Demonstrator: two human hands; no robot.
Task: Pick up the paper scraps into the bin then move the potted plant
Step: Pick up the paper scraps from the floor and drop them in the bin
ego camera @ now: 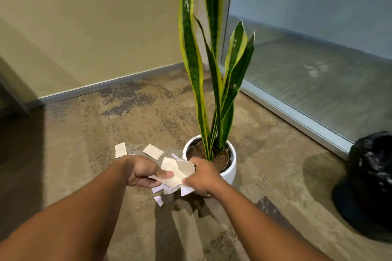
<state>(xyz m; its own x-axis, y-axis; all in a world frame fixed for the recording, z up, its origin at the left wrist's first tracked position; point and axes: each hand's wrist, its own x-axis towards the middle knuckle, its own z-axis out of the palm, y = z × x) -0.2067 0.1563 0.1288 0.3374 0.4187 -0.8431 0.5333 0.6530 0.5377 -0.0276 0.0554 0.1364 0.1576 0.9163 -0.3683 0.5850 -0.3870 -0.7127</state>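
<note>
Bin (370, 182) cut off at right edge

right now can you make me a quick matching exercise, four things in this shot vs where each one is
Things:
1. bin
2. potted plant
3. held scraps
4. loose scraps

Places:
A. on the carpet, beyond the left hand
B. far right, beside the glass wall
C. pinched between both hands, the right hand included
D. floor, middle of the view

Pairs: 1-B, 2-D, 3-C, 4-A

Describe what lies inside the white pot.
Inside the white pot, brown soil and the plant's leaf bases show. The right hand covers the near-left rim; roots are hidden.
</note>
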